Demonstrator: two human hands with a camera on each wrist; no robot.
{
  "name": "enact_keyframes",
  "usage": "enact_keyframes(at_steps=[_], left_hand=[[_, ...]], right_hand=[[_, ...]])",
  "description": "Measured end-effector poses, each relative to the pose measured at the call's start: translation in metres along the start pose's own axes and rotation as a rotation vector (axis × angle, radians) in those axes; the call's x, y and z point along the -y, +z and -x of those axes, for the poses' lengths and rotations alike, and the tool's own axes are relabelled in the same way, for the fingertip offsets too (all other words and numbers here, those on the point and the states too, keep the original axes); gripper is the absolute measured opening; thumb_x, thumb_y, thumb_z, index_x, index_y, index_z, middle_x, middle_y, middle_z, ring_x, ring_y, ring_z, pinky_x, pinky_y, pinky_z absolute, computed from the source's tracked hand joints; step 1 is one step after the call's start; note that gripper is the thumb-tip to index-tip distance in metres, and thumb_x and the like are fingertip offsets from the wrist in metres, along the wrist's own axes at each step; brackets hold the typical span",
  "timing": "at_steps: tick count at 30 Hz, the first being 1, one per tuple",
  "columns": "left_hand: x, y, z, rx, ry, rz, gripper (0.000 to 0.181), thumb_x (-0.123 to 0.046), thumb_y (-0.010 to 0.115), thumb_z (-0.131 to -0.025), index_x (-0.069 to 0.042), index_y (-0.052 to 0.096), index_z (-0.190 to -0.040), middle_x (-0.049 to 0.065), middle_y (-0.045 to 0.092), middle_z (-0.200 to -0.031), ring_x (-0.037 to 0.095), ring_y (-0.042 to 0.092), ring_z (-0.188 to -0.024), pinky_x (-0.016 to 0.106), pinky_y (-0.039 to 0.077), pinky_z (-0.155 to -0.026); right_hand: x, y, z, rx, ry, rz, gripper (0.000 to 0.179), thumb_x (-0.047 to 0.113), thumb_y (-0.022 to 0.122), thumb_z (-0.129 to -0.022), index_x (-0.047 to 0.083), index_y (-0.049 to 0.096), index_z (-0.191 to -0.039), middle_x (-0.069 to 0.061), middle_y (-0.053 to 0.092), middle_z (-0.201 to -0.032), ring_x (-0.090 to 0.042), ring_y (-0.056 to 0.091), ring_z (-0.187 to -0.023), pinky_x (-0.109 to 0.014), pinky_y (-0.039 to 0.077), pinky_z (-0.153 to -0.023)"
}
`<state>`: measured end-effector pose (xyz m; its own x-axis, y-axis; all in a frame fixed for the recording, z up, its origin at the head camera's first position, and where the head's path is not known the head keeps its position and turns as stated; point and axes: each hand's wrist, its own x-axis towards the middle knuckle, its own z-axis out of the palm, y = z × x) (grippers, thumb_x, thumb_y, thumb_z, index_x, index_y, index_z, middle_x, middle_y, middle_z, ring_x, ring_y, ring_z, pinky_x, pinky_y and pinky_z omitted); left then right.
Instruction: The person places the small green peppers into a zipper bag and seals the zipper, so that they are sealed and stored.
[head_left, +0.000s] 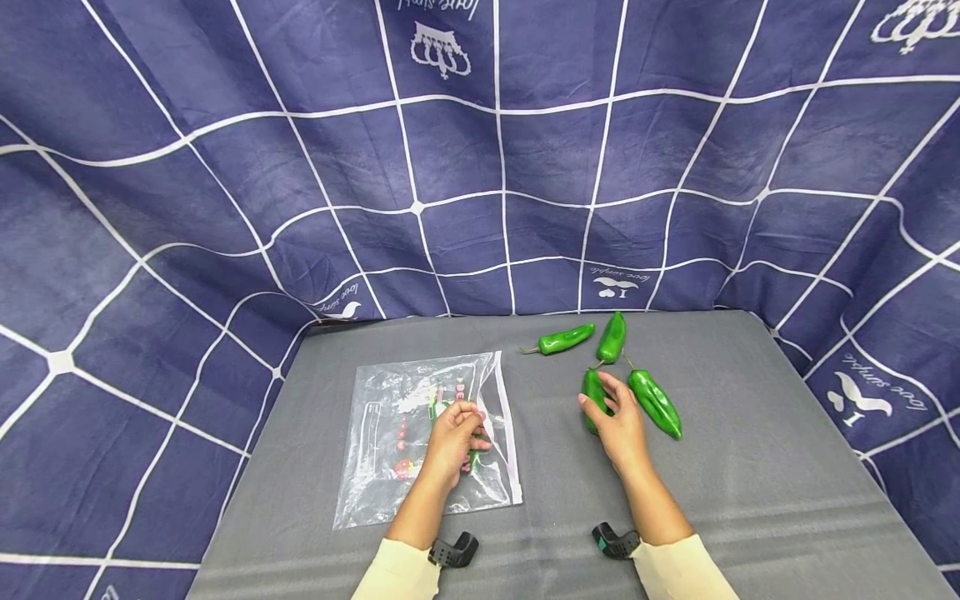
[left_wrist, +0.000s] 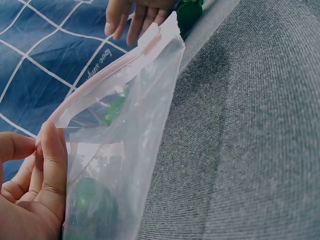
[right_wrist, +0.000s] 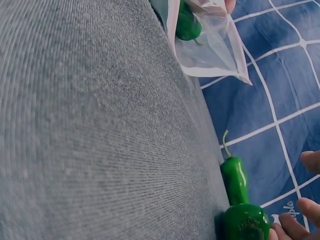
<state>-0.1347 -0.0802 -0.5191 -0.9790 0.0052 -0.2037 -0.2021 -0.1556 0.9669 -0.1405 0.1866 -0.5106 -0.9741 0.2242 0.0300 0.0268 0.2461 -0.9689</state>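
A clear zip bag [head_left: 375, 492] with a white zip edge lies on the grey surface, its mouth to the right. My left hand [head_left: 453, 437] pinches the mouth's upper edge between thumb and fingers, and in the left wrist view the mouth gapes. Through the plastic a green chili pepper [right_wrist: 188, 24] shows inside the bag. My right hand [head_left: 621, 421] is over another green pepper [head_left: 594, 398], thumb and fingers spread around its near side. In the right wrist view a fingertip meets or nearly meets a pepper [right_wrist: 246, 220]; firm contact is hard to tell.
Behind the right hand lie two more green peppers, one pepper [head_left: 566, 339] sideways and one pepper [head_left: 612, 337] lengthwise. Another pepper [head_left: 655, 404] rests right of that hand. A blue, white-lined cloth [head_left: 547, 167] rises behind the grey table [head_left: 750, 467].
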Motion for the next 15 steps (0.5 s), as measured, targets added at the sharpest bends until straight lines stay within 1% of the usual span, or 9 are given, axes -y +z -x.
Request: enact_keyframes(at_steps=[4, 7, 13, 15], left_hand=[[0.0004, 0.0003, -0.0002, -0.002, 0.006, 0.013, 0.017, -0.004, 0.060, -0.094, 0.005, 0.055, -0.107, 0.000, 0.059, -0.077, 0.011, 0.062, -0.059, 0.024, 0.060, -0.053], [0.0005, 0.0007, -0.0002, -0.004, 0.007, 0.014, 0.018, -0.005, 0.060, -0.093, 0.005, 0.056, -0.108, 0.001, 0.059, -0.077, 0.011, 0.062, -0.060, 0.024, 0.060, -0.054], [0.0012, -0.0012, 0.0003, 0.000, -0.013, -0.036, 0.019, -0.008, 0.060, -0.093, 0.003, 0.056, -0.108, -0.001, 0.060, -0.076, 0.010, 0.063, -0.055, 0.022, 0.057, -0.051], [0.0008, -0.0018, 0.0006, 0.001, -0.016, -0.045, 0.019, -0.009, 0.060, -0.094, 0.002, 0.056, -0.109, -0.002, 0.060, -0.076, 0.010, 0.064, -0.054, 0.022, 0.056, -0.050]], right_hand=[[-0.0006, 0.0018, -0.0002, 0.009, 0.002, 0.004, 0.063, 0.019, 0.071, -0.094, 0.004, 0.043, -0.148, -0.021, 0.041, -0.149, -0.035, 0.041, -0.144, -0.048, 0.034, -0.121], [-0.0005, 0.0032, 0.0001, 0.002, 0.007, 0.032, 0.063, 0.019, 0.072, -0.093, 0.005, 0.044, -0.148, -0.021, 0.042, -0.149, -0.035, 0.043, -0.142, -0.047, 0.035, -0.121], [-0.0005, 0.0044, 0.0007, 0.008, 0.044, 0.081, 0.065, 0.021, 0.072, -0.093, 0.009, 0.043, -0.150, -0.019, 0.038, -0.154, -0.038, 0.039, -0.145, -0.049, 0.033, -0.123], [-0.0004, 0.0048, 0.0007, 0.013, 0.058, 0.075, 0.066, 0.022, 0.072, -0.093, 0.010, 0.042, -0.150, -0.019, 0.036, -0.155, -0.040, 0.039, -0.145, -0.051, 0.035, -0.121]])
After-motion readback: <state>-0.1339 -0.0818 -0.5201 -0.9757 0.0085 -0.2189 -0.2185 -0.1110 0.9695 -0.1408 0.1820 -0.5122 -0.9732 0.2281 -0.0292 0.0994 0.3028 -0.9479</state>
